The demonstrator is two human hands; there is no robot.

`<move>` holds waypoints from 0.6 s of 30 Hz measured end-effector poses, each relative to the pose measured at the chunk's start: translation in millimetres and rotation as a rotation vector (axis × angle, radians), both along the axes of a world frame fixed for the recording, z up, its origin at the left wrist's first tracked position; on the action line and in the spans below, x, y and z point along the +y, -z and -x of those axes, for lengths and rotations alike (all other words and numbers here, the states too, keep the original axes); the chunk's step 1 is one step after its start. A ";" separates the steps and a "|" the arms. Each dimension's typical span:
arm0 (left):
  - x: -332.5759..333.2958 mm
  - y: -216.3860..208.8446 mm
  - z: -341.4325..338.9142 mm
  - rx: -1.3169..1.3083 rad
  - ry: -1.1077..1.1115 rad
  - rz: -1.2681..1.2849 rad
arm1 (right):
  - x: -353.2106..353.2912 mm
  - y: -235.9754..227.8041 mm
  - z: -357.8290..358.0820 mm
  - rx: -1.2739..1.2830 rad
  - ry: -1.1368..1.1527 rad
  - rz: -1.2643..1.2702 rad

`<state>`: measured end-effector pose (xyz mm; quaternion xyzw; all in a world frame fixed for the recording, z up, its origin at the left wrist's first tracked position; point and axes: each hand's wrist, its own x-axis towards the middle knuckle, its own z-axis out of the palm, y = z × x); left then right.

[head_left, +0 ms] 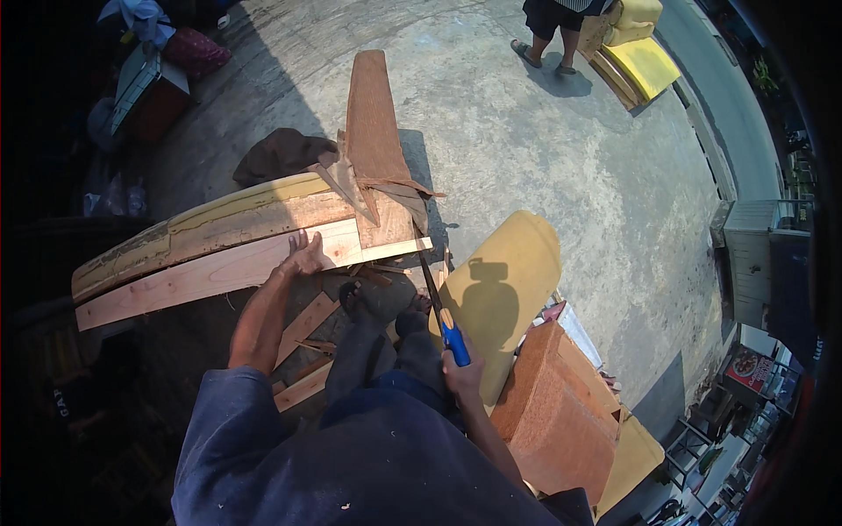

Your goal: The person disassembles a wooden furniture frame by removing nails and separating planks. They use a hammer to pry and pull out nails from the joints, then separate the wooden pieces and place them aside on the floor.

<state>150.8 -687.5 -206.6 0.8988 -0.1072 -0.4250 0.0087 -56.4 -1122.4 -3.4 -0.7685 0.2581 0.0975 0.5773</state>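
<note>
My left hand (307, 254) lies with fingers spread on a long pale wooden board (219, 274), near its lower edge. The board runs along the side of a curved furniture frame (237, 209) with yellow foam on its far edge. In my right hand (462, 375) is a handsaw (454, 337) with a blue and light-coloured handle. Its dark blade reaches up to the end of a narrow pale wood strip (399, 251) at the frame's corner. Torn brown fabric (355, 188) hangs there, beside an upright brown padded section (374, 114).
Wood offcuts (303, 329) lie around my feet. A yellow foam-covered piece (509, 272) and a brown box-shaped furniture part (561, 403) are at my right. Dark cloth (285, 158) rests behind the frame. A person (553, 26) stands far off beside yellow cushions (640, 66).
</note>
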 end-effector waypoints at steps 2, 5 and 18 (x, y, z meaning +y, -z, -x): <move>18.6 7.7 23.7 -0.049 0.031 0.015 | 9.2 23.0 -17.2 0.026 -0.028 -0.027; 49.7 23.8 25.4 -0.133 0.120 -0.054 | 13.2 -49.8 -29.1 0.238 -0.014 -0.143; 48.6 12.2 23.1 -0.023 -0.046 -0.024 | -2.7 -64.7 4.6 0.028 -0.109 -0.036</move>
